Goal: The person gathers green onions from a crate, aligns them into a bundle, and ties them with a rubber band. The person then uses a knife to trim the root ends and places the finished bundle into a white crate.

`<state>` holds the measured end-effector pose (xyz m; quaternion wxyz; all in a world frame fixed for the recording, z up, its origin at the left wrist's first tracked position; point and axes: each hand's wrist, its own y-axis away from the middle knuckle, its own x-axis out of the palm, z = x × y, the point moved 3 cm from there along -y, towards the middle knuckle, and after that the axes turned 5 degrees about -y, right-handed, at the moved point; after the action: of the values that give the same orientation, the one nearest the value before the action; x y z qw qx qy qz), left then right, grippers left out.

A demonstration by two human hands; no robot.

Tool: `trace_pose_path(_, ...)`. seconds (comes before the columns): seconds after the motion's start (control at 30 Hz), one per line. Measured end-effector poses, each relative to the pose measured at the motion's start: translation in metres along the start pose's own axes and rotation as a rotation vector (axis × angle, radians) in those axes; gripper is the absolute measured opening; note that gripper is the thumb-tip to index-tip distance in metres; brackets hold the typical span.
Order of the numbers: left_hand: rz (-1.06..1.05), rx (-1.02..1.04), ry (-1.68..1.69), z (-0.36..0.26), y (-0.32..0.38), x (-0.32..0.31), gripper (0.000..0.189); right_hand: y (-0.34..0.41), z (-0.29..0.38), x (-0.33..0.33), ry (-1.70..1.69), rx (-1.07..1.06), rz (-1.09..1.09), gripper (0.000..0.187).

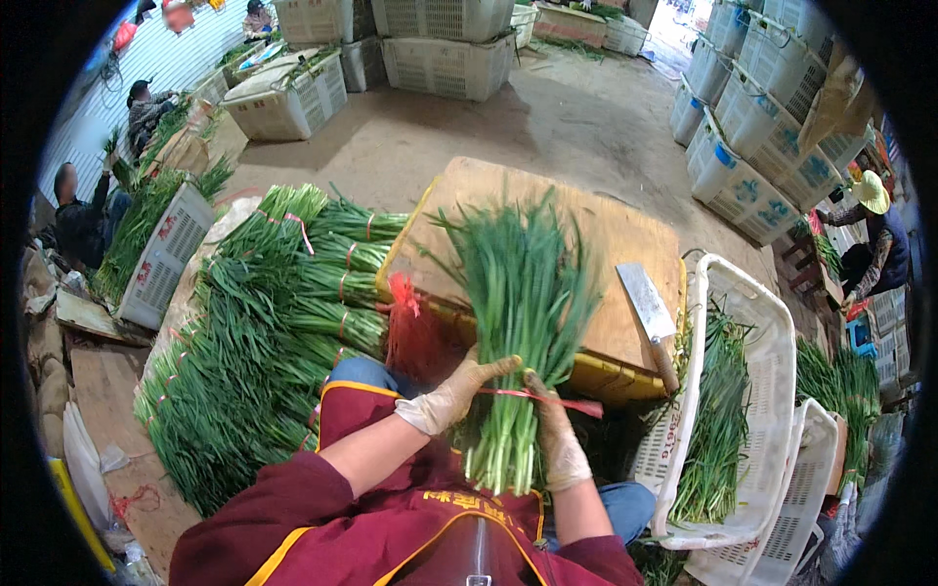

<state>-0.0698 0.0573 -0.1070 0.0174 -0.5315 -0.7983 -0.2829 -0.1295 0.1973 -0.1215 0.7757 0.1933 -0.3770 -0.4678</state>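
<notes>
Both my hands, in pale gloves, grip a bunch of green Chinese chives [516,308] above my lap. My left hand [458,392] holds its left side, and my right hand [553,425] is on the right side. A red tie [542,398] crosses the stalks between them, its loose end sticking out to the right. The leaves fan out over a wooden board [469,198] with a yellow edge. On the board's right side lies a cleaver [648,304], its handle towards me. A tuft of red ties [410,329] hangs at the board's near left corner.
Many tied chive bundles [249,308] are piled at left. A white plastic crate [788,366] with loose chives [714,425] stands at right. Stacked crates [769,132] rise beyond it. One person [876,234] works at far right; others [84,220] sit at left.
</notes>
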Motion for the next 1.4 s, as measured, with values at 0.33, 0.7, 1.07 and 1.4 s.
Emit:
trace_pose_path(0.33,0.192,0.064,0.120,-0.051,0.003,0.086,0.059,0.038,0.058,0.000,0.073,-0.708,0.078,0.056)
trace_pose_path(0.7,0.237,0.924,-0.592,-0.233,-0.051,0.101,0.045,0.025,0.243,0.063,0.436,-1.267,0.318,0.081)
trace_pose_path(1.07,0.560,0.834,-0.559,-0.250,-0.111,0.109,0.061,-0.040,0.212,0.063,0.076,-1.165,0.137,0.041)
trace_pose_path(1.4,0.308,0.365,-1.516,-0.227,-0.204,0.028,0.063,-0.033,0.139,-0.020,0.782,-0.454,0.022,0.032)
